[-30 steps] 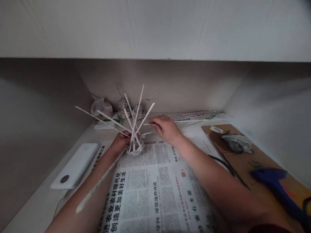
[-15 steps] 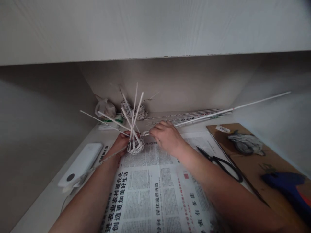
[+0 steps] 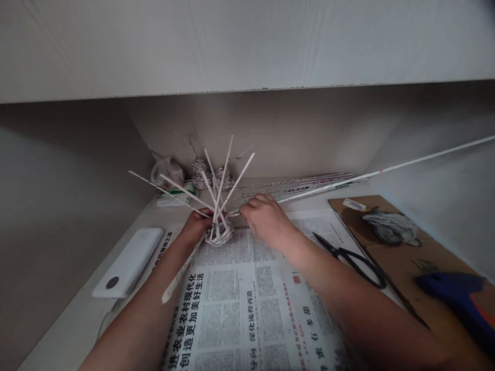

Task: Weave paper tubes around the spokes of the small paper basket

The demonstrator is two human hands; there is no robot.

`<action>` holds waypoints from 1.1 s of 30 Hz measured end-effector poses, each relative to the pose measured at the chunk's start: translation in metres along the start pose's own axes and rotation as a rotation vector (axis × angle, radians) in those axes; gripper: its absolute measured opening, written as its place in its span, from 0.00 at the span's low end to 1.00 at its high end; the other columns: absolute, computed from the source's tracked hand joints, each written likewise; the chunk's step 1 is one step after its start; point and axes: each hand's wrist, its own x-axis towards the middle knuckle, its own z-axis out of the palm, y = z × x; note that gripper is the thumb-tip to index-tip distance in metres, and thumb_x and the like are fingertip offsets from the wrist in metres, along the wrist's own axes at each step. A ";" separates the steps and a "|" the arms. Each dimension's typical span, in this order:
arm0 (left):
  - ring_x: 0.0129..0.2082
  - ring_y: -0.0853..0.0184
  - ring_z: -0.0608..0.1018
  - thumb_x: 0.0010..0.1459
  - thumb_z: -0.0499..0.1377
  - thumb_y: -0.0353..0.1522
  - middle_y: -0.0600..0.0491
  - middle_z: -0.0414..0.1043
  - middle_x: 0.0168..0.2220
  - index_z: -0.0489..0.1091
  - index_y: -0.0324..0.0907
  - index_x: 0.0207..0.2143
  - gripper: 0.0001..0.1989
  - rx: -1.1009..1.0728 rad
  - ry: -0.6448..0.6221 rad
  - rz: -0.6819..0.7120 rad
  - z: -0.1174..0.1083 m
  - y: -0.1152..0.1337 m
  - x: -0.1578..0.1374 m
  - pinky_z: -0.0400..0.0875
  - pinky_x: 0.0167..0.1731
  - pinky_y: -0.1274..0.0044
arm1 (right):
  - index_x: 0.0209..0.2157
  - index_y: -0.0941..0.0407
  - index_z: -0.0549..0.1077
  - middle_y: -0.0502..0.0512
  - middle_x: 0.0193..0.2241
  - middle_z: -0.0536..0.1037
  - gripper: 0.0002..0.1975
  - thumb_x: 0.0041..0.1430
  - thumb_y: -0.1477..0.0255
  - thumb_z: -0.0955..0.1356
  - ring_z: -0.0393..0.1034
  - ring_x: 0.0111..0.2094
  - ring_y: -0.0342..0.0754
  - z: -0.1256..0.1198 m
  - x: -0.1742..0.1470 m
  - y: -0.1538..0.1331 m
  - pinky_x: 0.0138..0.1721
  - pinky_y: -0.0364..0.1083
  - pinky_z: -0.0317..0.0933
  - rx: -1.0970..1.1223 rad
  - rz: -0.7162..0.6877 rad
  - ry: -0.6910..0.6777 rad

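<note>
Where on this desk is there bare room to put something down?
The newspaper is bare between the two forearms, in front of the small woven basket. A narrow strip of desk lies free beside the white power bank. It is crowded on the right, with scissors, the brown board and the blue glue gun.

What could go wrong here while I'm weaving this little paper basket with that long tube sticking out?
The long paper tube in the right hand reaches far to the right, so its free end might catch the side wall and kink. The upright spokes fan loosely above the small woven base that the left hand steadies; a hard pull may bend them. The scissors lie close beside the right forearm.
</note>
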 end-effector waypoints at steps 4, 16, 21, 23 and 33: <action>0.19 0.66 0.75 0.35 0.72 0.34 0.52 0.76 0.19 0.80 0.38 0.25 0.12 0.028 0.001 0.011 -0.003 -0.004 0.002 0.69 0.22 0.76 | 0.36 0.57 0.80 0.60 0.34 0.80 0.13 0.66 0.79 0.63 0.67 0.41 0.53 -0.002 0.000 0.000 0.45 0.50 0.55 -0.006 0.016 0.011; 0.18 0.67 0.74 0.32 0.73 0.35 0.52 0.75 0.18 0.79 0.37 0.24 0.14 0.021 0.019 -0.015 0.006 0.004 -0.002 0.68 0.23 0.76 | 0.36 0.58 0.80 0.60 0.33 0.80 0.12 0.66 0.79 0.63 0.69 0.41 0.54 0.004 0.000 0.000 0.45 0.50 0.57 -0.013 0.028 0.005; 0.18 0.67 0.74 0.32 0.73 0.35 0.53 0.74 0.18 0.76 0.37 0.22 0.14 0.008 0.005 -0.015 0.008 0.006 -0.005 0.68 0.23 0.76 | 0.36 0.58 0.80 0.60 0.33 0.80 0.12 0.67 0.77 0.63 0.70 0.40 0.53 0.000 -0.001 0.000 0.45 0.50 0.57 -0.004 0.049 -0.008; 0.18 0.67 0.74 0.32 0.73 0.35 0.53 0.74 0.18 0.76 0.38 0.21 0.14 0.022 0.007 -0.006 0.009 0.007 -0.005 0.67 0.23 0.76 | 0.36 0.59 0.80 0.60 0.33 0.80 0.12 0.67 0.76 0.64 0.70 0.40 0.54 0.000 -0.001 -0.001 0.45 0.50 0.58 0.002 0.054 -0.018; 0.19 0.67 0.73 0.32 0.72 0.36 0.53 0.73 0.18 0.74 0.38 0.19 0.13 0.103 0.008 0.012 0.013 0.013 -0.007 0.67 0.23 0.76 | 0.37 0.60 0.78 0.61 0.32 0.80 0.11 0.66 0.78 0.63 0.71 0.39 0.54 0.007 0.001 -0.005 0.42 0.48 0.59 0.046 0.093 -0.047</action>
